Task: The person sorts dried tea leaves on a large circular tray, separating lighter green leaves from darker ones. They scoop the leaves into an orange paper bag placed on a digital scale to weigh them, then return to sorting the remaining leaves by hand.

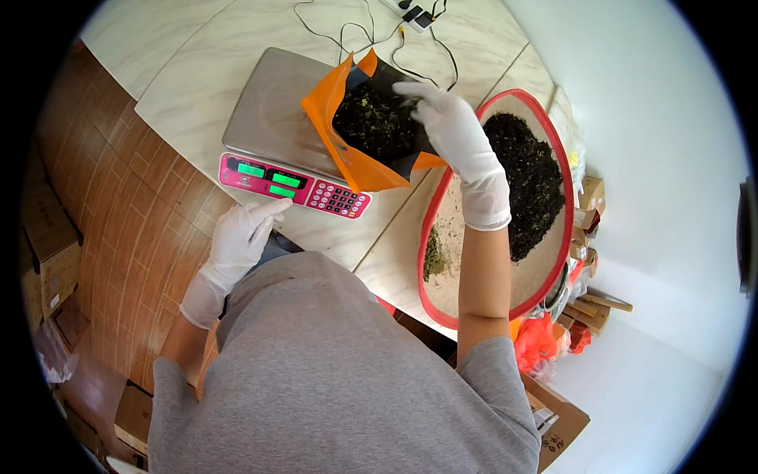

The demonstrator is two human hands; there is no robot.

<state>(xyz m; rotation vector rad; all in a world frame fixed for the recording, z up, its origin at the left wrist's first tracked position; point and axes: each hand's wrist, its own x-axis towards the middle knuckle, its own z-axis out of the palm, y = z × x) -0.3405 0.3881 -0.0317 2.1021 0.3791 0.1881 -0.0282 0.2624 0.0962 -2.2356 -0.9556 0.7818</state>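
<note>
My right hand (453, 127), in a white glove, hovers over the mouth of an orange-edged bag (334, 127), fingers spread and slightly blurred. Nothing shows between them. Dark, dried, leaf-like material (379, 121) fills much of the bag, which stands on the right part of a digital scale's metal plate (278, 106). My left hand (240, 237), gloved too, is at the front edge of the scale's pink control panel (266, 178), index finger extended and the others loosely bent. I see nothing in it; whether its fingertip touches the panel I cannot tell. Green displays are lit.
Right of the bag, a red-rimmed shallow tray (441, 296) holds a dark heap of leaves (524, 183) and a small greenish pile (435, 258). Cables and a power strip (414, 15) lie at the table's back. Cardboard boxes (62, 260) stand on the floor at left.
</note>
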